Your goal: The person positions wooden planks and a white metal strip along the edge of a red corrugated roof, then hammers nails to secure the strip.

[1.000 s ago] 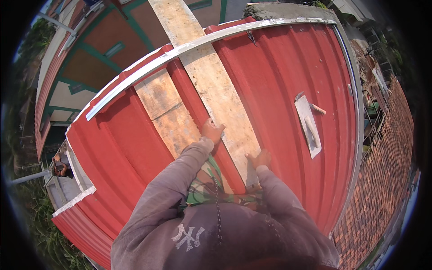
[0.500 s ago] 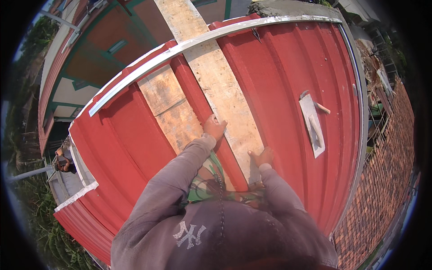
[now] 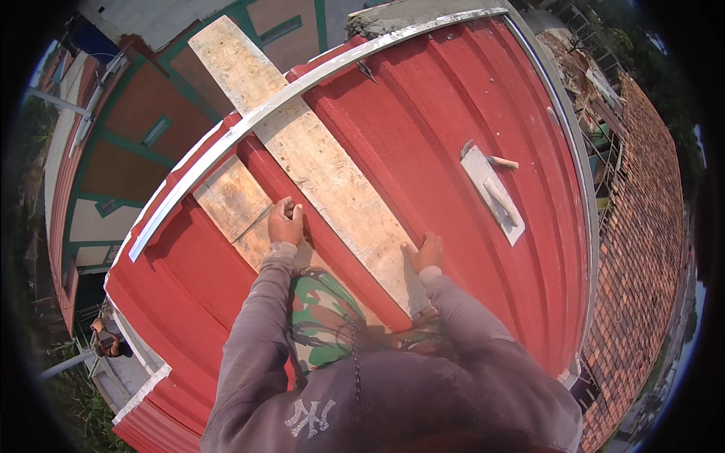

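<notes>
A long pale wooden plank (image 3: 332, 170) lies aslant on the red ribbed metal roofing (image 3: 423, 151), its far end reaching out past the white edge strip (image 3: 226, 143). My right hand (image 3: 427, 253) grips the plank's right edge near its close end, thumb on the top face. Left of the plank my left hand (image 3: 285, 220) is raised off it, fingers loosely curled and apart, with nothing visible in them. Beneath that hand runs a second, shorter stained board (image 3: 230, 198), partly hidden by my arm and camouflage-clad leg.
To the right, a plastering trowel (image 3: 491, 195) lies on the roofing across a wooden-handled tool (image 3: 504, 162) with a curved metal head. A tiled roof (image 3: 634, 264) adjoins on the right. At lower left, beyond the edge, another person (image 3: 108, 340) is visible.
My left hand has let go of the plank's left edge and moved left. The plank's far end has come into view; my view has shifted. My right hand stays at the plank's right edge.
</notes>
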`<state>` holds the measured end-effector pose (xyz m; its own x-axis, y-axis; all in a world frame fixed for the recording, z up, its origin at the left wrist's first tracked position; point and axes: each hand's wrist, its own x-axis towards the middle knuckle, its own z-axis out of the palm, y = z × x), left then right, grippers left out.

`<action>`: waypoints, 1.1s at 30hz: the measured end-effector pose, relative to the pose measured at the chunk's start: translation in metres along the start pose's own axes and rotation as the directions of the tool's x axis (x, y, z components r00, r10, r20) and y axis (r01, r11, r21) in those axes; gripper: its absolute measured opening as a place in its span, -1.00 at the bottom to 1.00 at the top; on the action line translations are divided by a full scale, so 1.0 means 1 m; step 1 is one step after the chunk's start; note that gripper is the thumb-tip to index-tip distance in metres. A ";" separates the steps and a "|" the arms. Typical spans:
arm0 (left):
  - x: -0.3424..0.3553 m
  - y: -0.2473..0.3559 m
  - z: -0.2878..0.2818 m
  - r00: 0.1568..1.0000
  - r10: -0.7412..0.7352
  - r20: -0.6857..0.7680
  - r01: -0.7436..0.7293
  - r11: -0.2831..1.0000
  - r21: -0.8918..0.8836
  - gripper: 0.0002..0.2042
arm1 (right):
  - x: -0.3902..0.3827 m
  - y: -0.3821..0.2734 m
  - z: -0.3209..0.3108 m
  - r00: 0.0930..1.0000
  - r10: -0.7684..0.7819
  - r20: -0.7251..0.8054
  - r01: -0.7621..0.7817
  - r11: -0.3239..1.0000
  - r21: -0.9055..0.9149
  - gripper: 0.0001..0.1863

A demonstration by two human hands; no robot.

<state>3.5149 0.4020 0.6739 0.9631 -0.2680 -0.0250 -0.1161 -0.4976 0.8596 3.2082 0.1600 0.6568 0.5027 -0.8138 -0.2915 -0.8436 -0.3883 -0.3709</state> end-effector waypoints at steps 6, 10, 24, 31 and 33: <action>0.062 0.020 -0.054 0.890 0.426 -0.164 -0.324 0.843 0.429 -0.61 | 0.024 -0.004 -0.001 0.987 0.141 0.071 -0.141 0.990 -0.009 -0.25; 0.104 0.036 -0.092 0.808 0.557 -0.192 -0.283 0.653 0.703 -0.34 | 0.029 -0.007 0.004 0.982 0.155 0.107 -0.156 0.988 -0.004 -0.45; 0.213 0.047 -0.112 0.916 0.396 0.062 -0.301 0.578 0.758 -0.41 | 0.047 -0.009 0.004 0.979 0.155 0.131 -0.144 0.985 -0.094 -0.62; 0.226 0.029 -0.115 0.882 0.465 0.080 -0.371 0.580 0.725 -0.41 | 0.048 -0.006 0.010 0.983 0.129 0.129 -0.114 0.986 -0.120 -0.64; 0.233 0.022 -0.115 0.876 0.473 0.093 -0.381 0.561 0.735 -0.41 | 0.050 -0.005 0.011 0.982 0.131 0.134 -0.117 0.987 -0.111 -0.64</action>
<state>3.7651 0.4236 0.7457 0.7663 -0.5470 0.3370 -0.6106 -0.7833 0.1170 3.2402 0.1259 0.6345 0.4084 -0.7924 -0.4531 -0.9122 -0.3361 -0.2344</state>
